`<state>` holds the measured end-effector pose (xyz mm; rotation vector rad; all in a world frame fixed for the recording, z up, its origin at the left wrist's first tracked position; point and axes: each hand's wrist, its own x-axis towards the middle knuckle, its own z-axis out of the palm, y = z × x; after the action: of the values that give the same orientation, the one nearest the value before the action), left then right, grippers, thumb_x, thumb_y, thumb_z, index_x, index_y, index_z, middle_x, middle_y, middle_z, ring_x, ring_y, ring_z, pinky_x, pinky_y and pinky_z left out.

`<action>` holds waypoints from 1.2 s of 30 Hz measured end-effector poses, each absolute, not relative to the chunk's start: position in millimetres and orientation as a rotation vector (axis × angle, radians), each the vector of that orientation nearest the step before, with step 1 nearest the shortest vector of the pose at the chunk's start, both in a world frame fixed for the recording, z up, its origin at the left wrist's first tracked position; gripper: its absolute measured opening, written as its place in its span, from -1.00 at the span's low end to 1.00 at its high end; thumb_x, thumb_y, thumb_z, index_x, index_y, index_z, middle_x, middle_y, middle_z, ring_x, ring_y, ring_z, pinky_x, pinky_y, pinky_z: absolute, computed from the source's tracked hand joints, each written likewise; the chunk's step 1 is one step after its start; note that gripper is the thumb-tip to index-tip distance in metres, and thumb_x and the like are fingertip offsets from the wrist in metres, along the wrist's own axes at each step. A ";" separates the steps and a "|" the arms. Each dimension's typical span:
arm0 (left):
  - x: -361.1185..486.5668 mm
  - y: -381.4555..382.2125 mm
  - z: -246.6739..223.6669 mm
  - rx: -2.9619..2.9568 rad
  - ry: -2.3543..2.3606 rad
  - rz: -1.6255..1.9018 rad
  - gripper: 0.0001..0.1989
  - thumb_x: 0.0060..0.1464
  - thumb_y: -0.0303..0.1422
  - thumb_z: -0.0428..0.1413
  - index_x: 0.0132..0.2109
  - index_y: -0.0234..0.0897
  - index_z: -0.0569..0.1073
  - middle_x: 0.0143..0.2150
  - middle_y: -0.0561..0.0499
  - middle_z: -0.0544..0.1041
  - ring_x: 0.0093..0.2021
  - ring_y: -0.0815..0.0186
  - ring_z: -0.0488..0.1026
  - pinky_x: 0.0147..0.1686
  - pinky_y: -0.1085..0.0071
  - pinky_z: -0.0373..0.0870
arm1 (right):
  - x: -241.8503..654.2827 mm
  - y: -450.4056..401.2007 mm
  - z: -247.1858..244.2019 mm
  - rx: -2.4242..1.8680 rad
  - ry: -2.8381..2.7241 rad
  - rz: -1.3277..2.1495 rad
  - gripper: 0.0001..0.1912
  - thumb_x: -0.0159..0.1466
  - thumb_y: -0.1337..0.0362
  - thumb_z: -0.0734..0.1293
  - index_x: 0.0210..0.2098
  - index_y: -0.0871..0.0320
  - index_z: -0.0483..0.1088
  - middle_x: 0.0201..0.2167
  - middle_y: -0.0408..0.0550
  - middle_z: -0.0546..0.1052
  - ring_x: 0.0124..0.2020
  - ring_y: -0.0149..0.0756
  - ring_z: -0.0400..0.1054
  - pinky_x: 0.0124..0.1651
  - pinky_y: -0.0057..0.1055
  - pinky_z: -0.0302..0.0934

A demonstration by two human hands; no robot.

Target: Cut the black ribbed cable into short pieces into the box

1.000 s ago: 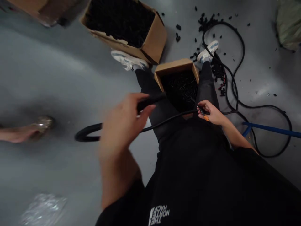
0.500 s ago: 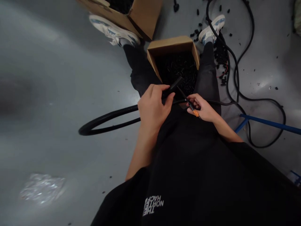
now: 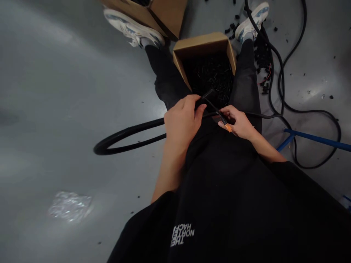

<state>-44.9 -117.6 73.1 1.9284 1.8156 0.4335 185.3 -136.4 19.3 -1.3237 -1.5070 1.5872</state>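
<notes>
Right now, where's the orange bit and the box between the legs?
Orange piece (image 3: 228,127), head view, point on its middle.
Cardboard box (image 3: 200,45), head view, point on its back flap.

cardboard box; loose black pieces; blue metal frame; clear plastic wrap

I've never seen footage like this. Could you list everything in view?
cardboard boxes: two, brown, one between the legs, one beyond
small pieces: many, black, in the nearer box and scattered on the floor
corrugated conduit: one, black, looped at left
thin cable: one, black, looping across the floor at right
orange tip: one, orange, at the right hand
blue bar: one, blue, lower right
plastic wrap: one, clear, lower left
floor: grey, underneath everything
sneakers: two, white and blue, on the feet
trousers: one pair, black
top: one, black
left hand: one, gripping the conduit
right hand: one, pinching the cable
</notes>
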 end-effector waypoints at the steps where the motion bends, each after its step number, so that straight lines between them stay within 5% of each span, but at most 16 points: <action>1: -43.1 -118.0 73.2 1.949 1.773 0.439 -0.78 0.48 -0.26 0.13 0.16 -0.14 0.54 0.13 -0.16 0.72 0.15 -0.01 0.68 0.12 0.12 0.58 | 185.5 -134.2 21.6 -1.314 -1.529 1.565 -0.44 0.29 -0.16 0.53 0.07 0.05 0.43 -0.20 -0.16 0.55 -0.27 -0.36 0.39 -0.14 -0.32 0.33; 5: -39.0 -120.0 69.0 2.025 1.562 0.466 -0.77 0.48 -0.28 0.10 0.15 -0.17 0.57 0.15 -0.15 0.72 0.14 0.05 0.69 0.11 0.16 0.59 | 185.4 -123.8 31.5 -1.297 -1.603 1.488 -0.32 0.21 -0.26 0.58 0.02 0.07 0.39 -0.04 -0.03 0.57 -0.13 -0.26 0.43 0.00 -0.21 0.42; 15: -59.4 -96.8 56.2 1.931 1.491 0.396 -0.68 0.43 -0.11 0.09 0.10 -0.16 0.59 0.00 -0.11 0.74 -0.01 0.04 0.67 -0.03 0.24 0.55 | 186.4 -113.2 22.8 -1.316 -1.618 1.547 -0.38 0.23 -0.29 0.55 -0.10 0.07 0.41 -0.40 -0.28 0.41 -0.41 -0.45 0.19 -0.26 -0.39 0.21; 24: -78.1 -65.3 55.6 1.631 1.030 0.380 -0.40 0.41 0.25 0.01 -0.18 -0.22 0.50 -0.35 -0.03 0.57 -0.43 0.33 0.42 -0.37 0.41 0.40 | 183.7 -102.9 19.4 -1.257 -1.638 1.643 -0.41 0.23 -0.23 0.56 -0.08 0.07 0.38 -0.37 -0.28 0.36 -0.39 -0.43 0.18 -0.26 -0.38 0.12; 32: -76.2 -44.4 29.3 1.444 0.837 0.288 -0.28 0.30 0.39 0.06 -0.27 -0.22 0.52 -0.48 0.04 0.43 -0.54 0.41 0.29 -0.55 0.46 0.26 | 184.7 -88.2 9.2 -1.202 -1.664 1.684 -0.44 0.26 -0.21 0.54 -0.07 0.06 0.38 -0.26 -0.18 0.47 -0.30 -0.36 0.26 -0.20 -0.36 0.19; 36: -78.3 -37.4 16.3 1.346 0.923 0.317 -0.29 0.26 0.40 0.11 -0.21 -0.21 0.56 -0.48 0.03 0.44 -0.55 0.40 0.29 -0.58 0.45 0.23 | 189.8 -79.2 2.0 -1.293 -1.693 1.666 -0.44 0.25 -0.23 0.55 -0.10 0.07 0.43 -0.42 -0.28 0.35 -0.38 -0.41 0.15 -0.25 -0.37 0.10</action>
<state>-78.3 -37.4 16.3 1.3463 0.9231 0.3171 189.8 -79.2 2.0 -1.2927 -1.6928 1.6656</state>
